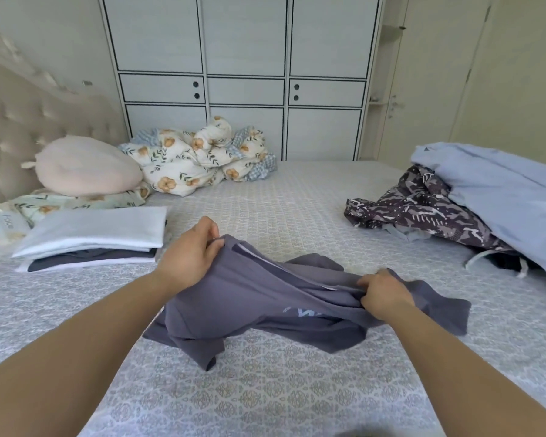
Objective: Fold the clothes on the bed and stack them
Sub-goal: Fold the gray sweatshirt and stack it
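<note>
A crumpled grey-purple T-shirt (259,298) with a pale print hangs just above the patterned bed (265,389) in the middle of the view. My left hand (189,253) grips its upper left edge, lifted a little. My right hand (382,294) pinches a fold on the shirt's right side, lower down. At the left lies a stack of folded clothes (89,241), white on top with a dark piece beneath. An unfolded heap at the right holds a dark patterned garment (423,209) and a light blue one (498,197).
A floral quilt (199,159) is bunched at the head of the bed beside a pink cushion (85,167) and a tufted headboard (29,121). A white wardrobe (243,74) stands behind the bed, a door (423,83) at the right.
</note>
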